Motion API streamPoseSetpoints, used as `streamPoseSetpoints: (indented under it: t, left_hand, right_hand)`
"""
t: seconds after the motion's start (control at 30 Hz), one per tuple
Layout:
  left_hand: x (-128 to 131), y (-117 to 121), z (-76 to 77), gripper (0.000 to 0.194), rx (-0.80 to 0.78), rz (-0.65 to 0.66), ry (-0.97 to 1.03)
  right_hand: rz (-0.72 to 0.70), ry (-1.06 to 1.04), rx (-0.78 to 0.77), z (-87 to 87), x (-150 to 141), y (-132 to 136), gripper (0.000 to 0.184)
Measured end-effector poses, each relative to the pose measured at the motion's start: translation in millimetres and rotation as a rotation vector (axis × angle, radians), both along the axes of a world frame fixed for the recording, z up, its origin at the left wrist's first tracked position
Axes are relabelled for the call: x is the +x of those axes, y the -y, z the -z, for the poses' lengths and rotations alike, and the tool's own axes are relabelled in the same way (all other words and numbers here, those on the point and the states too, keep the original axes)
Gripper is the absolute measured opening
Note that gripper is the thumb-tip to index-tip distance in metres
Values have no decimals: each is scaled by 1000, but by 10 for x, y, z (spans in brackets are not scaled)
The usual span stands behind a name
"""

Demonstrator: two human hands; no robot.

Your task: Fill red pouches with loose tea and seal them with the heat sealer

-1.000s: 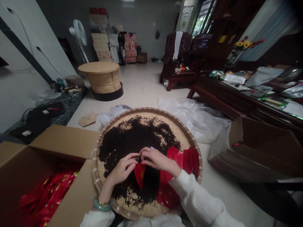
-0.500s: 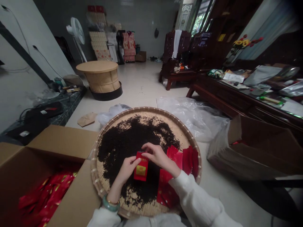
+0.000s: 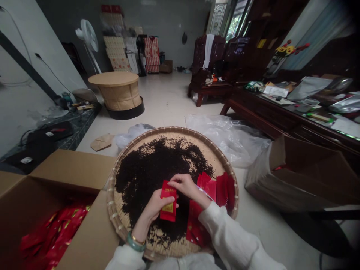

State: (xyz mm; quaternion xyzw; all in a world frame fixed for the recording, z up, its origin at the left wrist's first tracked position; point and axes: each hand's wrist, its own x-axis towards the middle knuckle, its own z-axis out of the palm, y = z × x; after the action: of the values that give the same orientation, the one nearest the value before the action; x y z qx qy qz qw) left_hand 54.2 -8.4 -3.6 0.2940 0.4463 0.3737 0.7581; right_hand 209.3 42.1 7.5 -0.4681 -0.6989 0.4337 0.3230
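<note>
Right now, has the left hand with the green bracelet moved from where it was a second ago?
Yes. Against the round tray's rim, the left hand has shifted right and a little nearer the person's body.

Smooth packet (image 3: pixel 168 210), woven bamboo tray (image 3: pixel 215 156)

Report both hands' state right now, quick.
Left hand: closed on a red gold-printed packet, thumb across its front.
Right hand: fingers bent at the packet's top edge; whether they pinch it cannot be told.
</note>
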Motion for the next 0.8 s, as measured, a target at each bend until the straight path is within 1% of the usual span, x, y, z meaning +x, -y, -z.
streamPoseSetpoints:
  t: [0.13,0.2,0.3,0.37,0.43,0.5,0.57,0.63,0.7,0.73,0.8]
  left_hand:
    - [6,-6,28,51,13,-14,-23]
    - [15,-8,38,54,22,-17,-19]
    - [26,-16,58,55,30,-18,-29]
    - [26,-26,81,54,29,-31,-67]
    - [19,-37,108,54,24,-79,-113]
    - [14,-48,134,54,18,-151,-144]
    - [16,-56,153,54,17,-215,-154]
    - [25,-57,164,53,21,-253,-159]
    - [36,-52,169,52,29,-265,-165]
    - [40,-48,171,51,33,-264,-168]
    - [41,-39,176,50,41,-260,-175]
  right_hand:
    - [-29,1,-59,-7,-3,30,8]
    - [-21,-4,-70,14,-20,44,11]
    - [-12,-22,-34,75,-26,25,16]
    - [40,1,-18,119,21,-15,21]
    - [125,110,9,155,118,-51,25]
    - [184,337,70,190,237,-54,28]
    - [163,613,96,239,332,-13,46]
    - [105,802,74,307,382,46,62]
    - [67,856,59,386,405,85,63]
    - [67,836,59,421,418,87,59]
    - [96,719,37,464,464,56,50]
